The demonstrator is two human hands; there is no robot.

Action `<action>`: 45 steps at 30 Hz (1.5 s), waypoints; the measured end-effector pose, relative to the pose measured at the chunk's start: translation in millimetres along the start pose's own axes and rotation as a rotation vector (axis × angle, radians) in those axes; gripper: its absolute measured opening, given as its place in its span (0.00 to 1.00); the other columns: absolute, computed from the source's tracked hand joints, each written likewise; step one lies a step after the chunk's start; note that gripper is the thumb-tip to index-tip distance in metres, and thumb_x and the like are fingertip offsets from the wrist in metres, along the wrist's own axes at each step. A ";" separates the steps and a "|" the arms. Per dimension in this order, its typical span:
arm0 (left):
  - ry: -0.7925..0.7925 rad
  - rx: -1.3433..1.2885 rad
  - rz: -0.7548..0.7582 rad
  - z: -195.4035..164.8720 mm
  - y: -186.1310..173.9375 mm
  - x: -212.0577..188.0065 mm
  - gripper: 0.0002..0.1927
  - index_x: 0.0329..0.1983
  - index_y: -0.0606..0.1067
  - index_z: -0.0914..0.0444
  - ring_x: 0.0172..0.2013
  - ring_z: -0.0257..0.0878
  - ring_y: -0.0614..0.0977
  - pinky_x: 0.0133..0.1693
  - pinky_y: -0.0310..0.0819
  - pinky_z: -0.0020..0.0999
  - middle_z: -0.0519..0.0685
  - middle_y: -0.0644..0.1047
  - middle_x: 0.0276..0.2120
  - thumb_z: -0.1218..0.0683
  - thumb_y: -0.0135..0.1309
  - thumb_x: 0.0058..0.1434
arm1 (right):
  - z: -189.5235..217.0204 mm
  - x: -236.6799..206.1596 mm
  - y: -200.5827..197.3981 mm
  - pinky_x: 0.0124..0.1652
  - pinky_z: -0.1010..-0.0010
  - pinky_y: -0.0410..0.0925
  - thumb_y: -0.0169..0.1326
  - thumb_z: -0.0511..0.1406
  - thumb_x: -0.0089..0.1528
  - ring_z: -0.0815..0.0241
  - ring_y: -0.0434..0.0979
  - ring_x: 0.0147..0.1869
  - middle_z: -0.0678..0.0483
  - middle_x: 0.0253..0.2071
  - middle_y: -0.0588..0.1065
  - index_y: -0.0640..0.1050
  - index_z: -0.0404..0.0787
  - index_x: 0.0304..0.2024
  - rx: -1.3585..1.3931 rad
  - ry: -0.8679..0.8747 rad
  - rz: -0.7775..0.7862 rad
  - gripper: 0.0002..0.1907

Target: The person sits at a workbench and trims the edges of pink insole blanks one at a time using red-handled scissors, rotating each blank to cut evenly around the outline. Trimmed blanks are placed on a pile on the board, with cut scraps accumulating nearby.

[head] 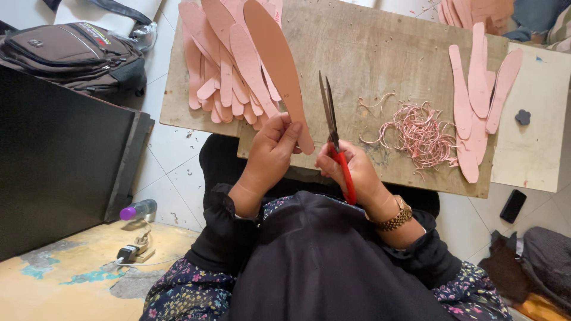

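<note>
Pink insole blank (279, 65), long and flat, stands tilted up from my left hand (270, 156), its narrow lower end pinched between my thumb and fingers right at the near edge of the wooden board (357, 53). The rest of it reaches away over the board, across the pile of uncut blanks.

My right hand (351, 169) is closed around the red handles of the scissors (333, 128). The dark blades point away from me and look nearly shut, just beside the blank's right edge; I cannot tell whether they touch it. A gold watch (395, 217) sits on that wrist.

On the board's far left corner lies the heap of pink blanks (223, 71), fanned and overlapping. Near the right edge a smaller group of trimmed pink pieces (476, 101) lies, with a tangle of thin pink trimmings (416, 134) just beside them, between them and the scissors.

Off the board, a backpack (71, 53) rests on the floor at far left, a plastic bottle with a purple cap (138, 210) lies lower left, and a dark phone (513, 205) is on the tiles at right.
</note>
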State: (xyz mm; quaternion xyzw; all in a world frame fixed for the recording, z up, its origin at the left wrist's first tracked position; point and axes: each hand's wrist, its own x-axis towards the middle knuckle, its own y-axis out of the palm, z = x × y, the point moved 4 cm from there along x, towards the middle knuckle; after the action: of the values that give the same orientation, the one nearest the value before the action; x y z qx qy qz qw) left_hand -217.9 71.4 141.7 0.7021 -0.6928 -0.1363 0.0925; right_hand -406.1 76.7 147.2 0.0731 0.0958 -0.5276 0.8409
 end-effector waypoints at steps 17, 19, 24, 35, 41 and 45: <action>-0.086 0.165 0.123 0.0 9.9 -18.1 0.10 0.49 0.73 0.66 0.37 0.28 0.80 0.40 0.75 0.24 0.44 0.80 0.35 0.56 0.46 0.73 | 1.7 4.3 -6.4 0.42 0.76 0.69 0.56 0.38 0.67 0.68 0.76 0.40 0.56 0.42 0.78 0.73 0.38 0.48 0.094 -0.023 -0.154 0.12; -0.133 0.181 0.125 0.3 9.1 -21.1 0.09 0.48 0.72 0.66 0.35 0.30 0.81 0.39 0.76 0.25 0.46 0.81 0.35 0.57 0.45 0.72 | 2.1 4.9 -6.2 0.42 0.75 0.69 0.56 0.37 0.66 0.68 0.77 0.41 0.55 0.44 0.79 0.73 0.38 0.48 0.140 -0.028 -0.160 0.12; -0.123 0.221 0.162 -2.6 7.2 -25.5 0.09 0.50 0.71 0.67 0.33 0.31 0.83 0.37 0.79 0.26 0.48 0.80 0.35 0.60 0.48 0.68 | 1.6 6.7 -7.3 0.41 0.75 0.69 0.58 0.35 0.65 0.67 0.77 0.41 0.54 0.44 0.79 0.72 0.38 0.48 0.172 -0.036 -0.177 0.12; -0.149 -0.196 0.220 21.1 6.4 -21.2 0.12 0.57 0.68 0.69 0.48 0.40 0.83 0.52 0.76 0.33 0.56 0.81 0.46 0.58 0.45 0.74 | -0.5 8.1 -4.3 0.41 0.77 0.68 0.58 0.35 0.65 0.69 0.76 0.41 0.55 0.42 0.79 0.74 0.38 0.46 0.169 -0.033 -0.142 0.10; -0.149 -0.333 0.177 26.9 0.4 -18.7 0.15 0.59 0.64 0.70 0.52 0.43 0.82 0.55 0.77 0.37 0.60 0.80 0.51 0.56 0.43 0.75 | -1.5 5.2 -4.1 0.40 0.77 0.69 0.57 0.36 0.66 0.69 0.75 0.39 0.57 0.38 0.76 0.74 0.39 0.46 0.118 0.010 -0.154 0.10; -0.186 -0.353 0.132 25.5 -1.1 -17.8 0.15 0.59 0.64 0.70 0.51 0.44 0.83 0.52 0.79 0.37 0.60 0.80 0.51 0.56 0.43 0.75 | -4.8 5.8 -2.9 0.41 0.78 0.69 0.56 0.37 0.66 0.70 0.75 0.40 0.58 0.39 0.76 0.74 0.40 0.47 0.092 0.000 -0.111 0.10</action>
State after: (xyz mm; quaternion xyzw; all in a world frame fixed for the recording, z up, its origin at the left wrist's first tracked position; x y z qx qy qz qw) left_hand -225.1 90.7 118.3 0.6127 -0.7080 -0.3134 0.1585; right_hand -406.6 71.4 141.2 0.1062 0.0751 -0.5773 0.8061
